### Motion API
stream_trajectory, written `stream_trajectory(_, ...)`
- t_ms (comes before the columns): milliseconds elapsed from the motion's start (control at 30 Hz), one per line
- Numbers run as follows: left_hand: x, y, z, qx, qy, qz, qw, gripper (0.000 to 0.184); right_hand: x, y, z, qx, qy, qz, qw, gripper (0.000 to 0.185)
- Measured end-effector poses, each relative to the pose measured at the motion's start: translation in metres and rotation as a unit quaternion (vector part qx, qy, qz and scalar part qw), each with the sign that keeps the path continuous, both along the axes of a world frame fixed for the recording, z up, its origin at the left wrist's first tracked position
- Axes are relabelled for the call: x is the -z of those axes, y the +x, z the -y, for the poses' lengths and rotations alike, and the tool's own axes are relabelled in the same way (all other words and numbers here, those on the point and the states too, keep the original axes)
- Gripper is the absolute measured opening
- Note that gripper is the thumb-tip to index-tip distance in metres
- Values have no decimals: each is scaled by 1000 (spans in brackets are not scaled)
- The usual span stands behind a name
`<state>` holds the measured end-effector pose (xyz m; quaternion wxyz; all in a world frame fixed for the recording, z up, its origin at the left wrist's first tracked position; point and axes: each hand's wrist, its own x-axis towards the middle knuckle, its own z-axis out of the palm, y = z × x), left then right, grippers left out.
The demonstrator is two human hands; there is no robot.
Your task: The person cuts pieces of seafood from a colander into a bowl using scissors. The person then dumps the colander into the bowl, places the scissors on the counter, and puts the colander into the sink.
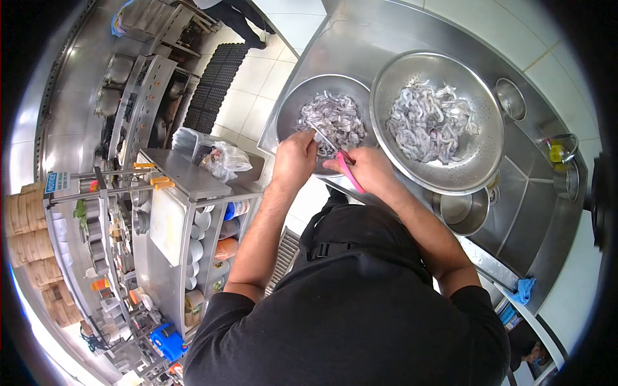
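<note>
We could nick our left hand (295, 156), since the blades of the pink-handled scissors (349, 174) point towards its fingertips over the steel bowl (291, 98); wet shrimp (331, 112) inside the bowl might also slip. Our right hand (371, 170) grips the scissors at the bowl's near rim; our left is curled closed, its contents hidden

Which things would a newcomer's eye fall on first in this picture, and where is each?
Probably the bright pink-handled scissors in the right hand, at the near side of the smaller steel bowl. Next, the large steel bowl to its right, holding a heap of glossy grey pieces. Then the vivid blue container at lower left.
</note>
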<state>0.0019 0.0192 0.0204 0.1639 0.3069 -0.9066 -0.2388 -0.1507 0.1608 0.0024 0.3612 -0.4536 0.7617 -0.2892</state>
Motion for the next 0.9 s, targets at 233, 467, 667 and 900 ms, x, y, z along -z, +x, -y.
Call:
stream_trajectory(233,0,2,-2,44,-28,-3,999,17,-4,-3,3,3,43,39,998,73)
stream_trajectory(467,4,4,1,49,-41,-17,998,20,14,1,11,8,45,23,999,77)
stream_trajectory(667,7,3,6,38,-44,11,998,21,10,2,9,16,25,36,999,73)
stream_trajectory(900,41,8,38,10,-54,10,998,24,14,-4,7,71,-92,172,978,83)
